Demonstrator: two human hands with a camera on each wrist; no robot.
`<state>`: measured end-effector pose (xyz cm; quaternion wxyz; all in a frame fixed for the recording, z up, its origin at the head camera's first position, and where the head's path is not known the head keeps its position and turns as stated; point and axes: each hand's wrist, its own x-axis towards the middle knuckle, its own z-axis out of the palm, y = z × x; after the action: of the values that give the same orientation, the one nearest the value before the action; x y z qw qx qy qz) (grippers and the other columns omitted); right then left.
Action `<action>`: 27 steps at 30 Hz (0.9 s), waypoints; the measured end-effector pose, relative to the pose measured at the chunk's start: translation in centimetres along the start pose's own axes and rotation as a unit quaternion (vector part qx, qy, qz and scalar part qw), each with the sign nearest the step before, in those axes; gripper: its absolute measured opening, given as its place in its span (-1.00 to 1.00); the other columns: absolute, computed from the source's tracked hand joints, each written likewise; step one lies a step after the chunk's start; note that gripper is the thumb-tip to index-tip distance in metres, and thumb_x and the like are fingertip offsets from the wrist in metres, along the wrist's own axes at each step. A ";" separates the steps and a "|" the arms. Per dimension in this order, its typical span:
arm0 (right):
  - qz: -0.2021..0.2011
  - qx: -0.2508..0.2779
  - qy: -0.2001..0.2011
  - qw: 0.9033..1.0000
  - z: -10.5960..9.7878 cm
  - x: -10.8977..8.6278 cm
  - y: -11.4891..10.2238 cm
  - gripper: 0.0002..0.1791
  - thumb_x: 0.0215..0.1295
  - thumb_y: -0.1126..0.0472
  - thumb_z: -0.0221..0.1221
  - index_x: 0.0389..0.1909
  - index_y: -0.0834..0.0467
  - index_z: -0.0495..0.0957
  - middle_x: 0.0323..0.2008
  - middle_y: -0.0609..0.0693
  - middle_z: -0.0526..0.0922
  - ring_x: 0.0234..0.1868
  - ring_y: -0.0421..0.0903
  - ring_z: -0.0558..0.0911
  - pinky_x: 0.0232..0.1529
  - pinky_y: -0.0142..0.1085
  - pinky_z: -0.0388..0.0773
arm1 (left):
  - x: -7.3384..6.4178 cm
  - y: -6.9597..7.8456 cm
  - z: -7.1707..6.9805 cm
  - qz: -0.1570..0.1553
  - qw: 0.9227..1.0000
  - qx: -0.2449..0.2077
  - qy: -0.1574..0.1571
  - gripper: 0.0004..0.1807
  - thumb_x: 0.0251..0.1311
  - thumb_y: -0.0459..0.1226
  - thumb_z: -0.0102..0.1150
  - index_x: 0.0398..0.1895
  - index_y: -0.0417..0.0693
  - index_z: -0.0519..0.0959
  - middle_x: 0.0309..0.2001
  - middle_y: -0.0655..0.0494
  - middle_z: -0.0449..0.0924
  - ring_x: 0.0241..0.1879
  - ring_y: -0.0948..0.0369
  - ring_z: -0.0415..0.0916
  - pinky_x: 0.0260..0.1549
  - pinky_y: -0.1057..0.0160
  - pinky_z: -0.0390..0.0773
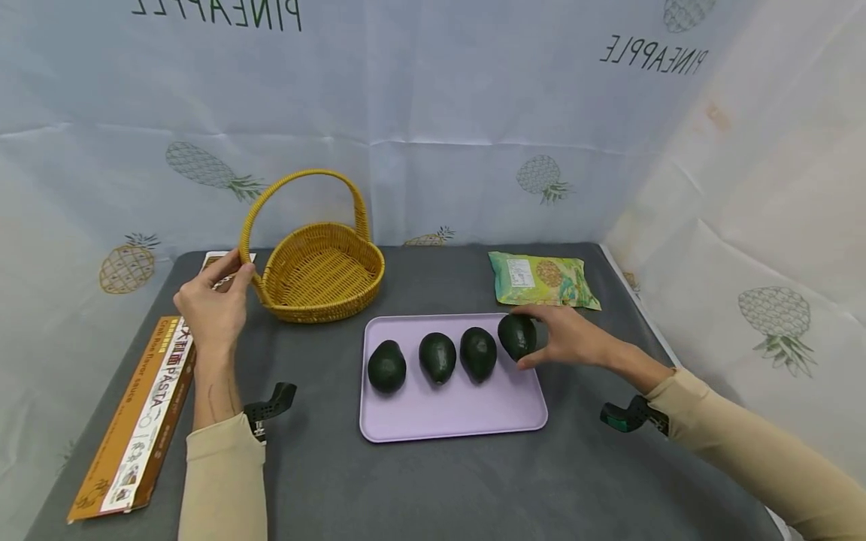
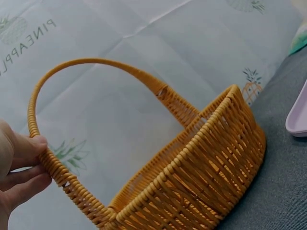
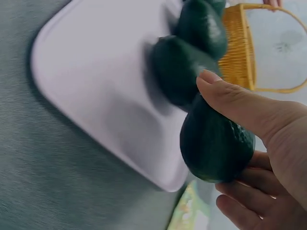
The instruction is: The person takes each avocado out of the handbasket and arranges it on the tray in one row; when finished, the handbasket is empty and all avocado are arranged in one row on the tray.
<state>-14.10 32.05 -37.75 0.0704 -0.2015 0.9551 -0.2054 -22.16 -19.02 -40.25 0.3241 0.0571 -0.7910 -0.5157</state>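
Note:
My left hand [image 1: 215, 304] pinches the lower left side of the handle of a yellow wicker basket [image 1: 325, 309] at the back left of the table. Nothing lies in the basket. My right hand [image 1: 564, 338] grips a dark green avocado [image 1: 517, 336] between thumb and fingers, over the right end of a pale purple tray [image 1: 453, 421]. Three more avocados stay in a row on the tray: one at the left [image 1: 387, 367], one in the middle [image 1: 437, 358] and one nearer my right hand [image 1: 478, 354]. In the right wrist view the held avocado [image 3: 216, 139] appears lifted off the tray.
A long orange and white pasta box [image 1: 138, 413] lies along the table's left side. Behind the tray's right end is a green and yellow packet [image 1: 544, 279]. A pineapple-print sheet [image 1: 446, 90] hangs close behind the grey table [image 1: 433, 488].

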 end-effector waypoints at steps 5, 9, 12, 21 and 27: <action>0.003 0.002 0.007 1.000 1.6 -0.4 0.9 0.01 -0.04 -0.02 0.65 0.43 0.25 0.46 0.27 0.19 0.64 0.31 0.23 0.60 0.25 0.20 0.63 | -0.1 0.0 0.0 -0.001 1.000 0.006 -0.004 -0.63 0.40 -0.13 0.34 0.22 0.05 0.72 0.08 -0.09 0.77 -0.13 0.64 0.60 -0.01 0.53 0.71; 0.000 0.000 0.007 1.000 2.6 -0.5 1.3 0.02 -0.02 0.00 0.65 0.45 0.27 0.43 0.30 0.21 0.61 0.32 0.23 0.59 0.26 0.19 0.63 | -0.1 0.1 0.0 -0.002 1.000 0.013 -0.001 -0.64 0.40 -0.12 0.34 0.22 0.06 0.72 0.07 -0.08 0.78 -0.14 0.63 0.60 -0.01 0.54 0.70; 0.003 0.001 0.001 1.000 3.2 -0.6 1.7 0.05 -0.01 0.00 0.65 0.48 0.26 0.40 0.36 0.22 0.57 0.36 0.23 0.56 0.30 0.20 0.60 | 0.0 0.1 0.0 -0.001 1.000 0.013 -0.002 -0.64 0.40 -0.11 0.34 0.21 0.08 0.73 0.07 -0.08 0.78 -0.13 0.60 0.62 -0.03 0.56 0.69; -0.006 0.001 0.005 1.000 3.7 -0.6 2.0 0.17 0.00 0.00 0.64 0.59 0.19 0.24 0.48 0.25 0.41 0.45 0.28 0.46 0.33 0.26 0.56 | 0.2 0.1 0.0 -0.012 1.000 -0.002 -0.003 -0.67 0.38 -0.14 0.37 0.19 0.16 0.74 0.05 -0.09 0.78 -0.14 0.54 0.66 -0.06 0.57 0.70; -0.013 -0.014 0.004 1.000 3.7 -0.6 1.9 0.14 0.01 -0.04 0.63 0.58 0.15 0.28 0.48 0.23 0.42 0.46 0.26 0.45 0.31 0.28 0.56 | 0.2 0.0 0.0 -0.008 1.000 -0.006 0.000 -0.67 0.39 -0.17 0.37 0.19 0.13 0.74 0.05 -0.08 0.78 -0.15 0.57 0.64 -0.07 0.59 0.69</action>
<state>-13.44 32.56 -41.84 0.0612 -0.2139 0.9556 -0.1935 -22.34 -19.07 -40.17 0.3198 0.0614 -0.7874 -0.5234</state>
